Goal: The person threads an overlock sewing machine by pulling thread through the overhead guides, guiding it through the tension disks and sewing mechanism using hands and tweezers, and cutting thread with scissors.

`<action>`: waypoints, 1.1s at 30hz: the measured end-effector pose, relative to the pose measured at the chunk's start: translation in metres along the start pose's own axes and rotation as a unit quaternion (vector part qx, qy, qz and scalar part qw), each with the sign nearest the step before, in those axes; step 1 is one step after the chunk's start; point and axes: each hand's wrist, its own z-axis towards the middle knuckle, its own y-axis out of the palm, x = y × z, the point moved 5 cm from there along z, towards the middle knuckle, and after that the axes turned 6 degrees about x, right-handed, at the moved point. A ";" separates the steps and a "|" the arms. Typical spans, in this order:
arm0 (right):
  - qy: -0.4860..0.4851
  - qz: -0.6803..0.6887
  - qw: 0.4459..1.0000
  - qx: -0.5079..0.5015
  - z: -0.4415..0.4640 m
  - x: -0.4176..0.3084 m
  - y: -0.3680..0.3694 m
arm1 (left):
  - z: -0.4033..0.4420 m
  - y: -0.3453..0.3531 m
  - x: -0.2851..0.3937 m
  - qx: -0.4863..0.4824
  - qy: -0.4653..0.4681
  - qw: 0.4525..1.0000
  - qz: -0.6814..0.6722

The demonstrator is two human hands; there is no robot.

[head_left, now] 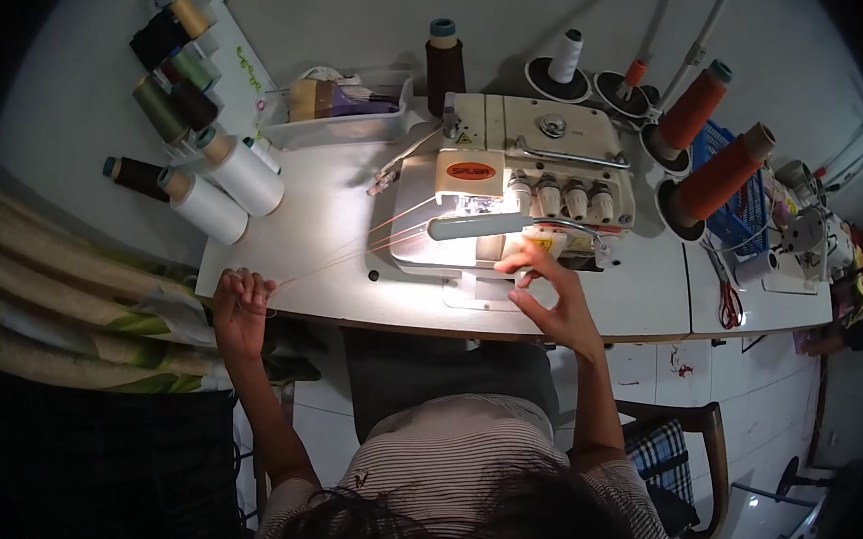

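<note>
My left hand is closed on several thin orange threads at the table's front left. Those threads stretch up and right to the needle area of a white overlock sewing machine. In front of the machine is my right hand, its thumb and fingers curved and apart. Its fingertips are close to the machine's lower front; whether they touch it I cannot tell. A small pale spot between them is too small to name. A grey padded lever crosses the lit sewing area just above this hand.
Orange thread cones stand right of the machine, a dark brown cone behind it. A clear plastic box and a rack of spools are at left. Red-handled scissors lie at right, by a blue basket.
</note>
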 end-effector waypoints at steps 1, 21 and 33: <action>-0.035 -0.047 0.998 -0.037 0.000 -0.001 0.001 | 0.000 -0.001 0.001 0.000 0.007 1.000 -0.001; 0.154 -0.526 0.800 0.244 -0.133 0.070 -0.315 | -0.051 -0.154 0.086 0.230 0.013 0.953 0.199; 0.211 -0.767 0.581 0.170 -0.171 0.106 -0.341 | -0.033 -0.124 0.031 0.087 0.092 0.435 0.891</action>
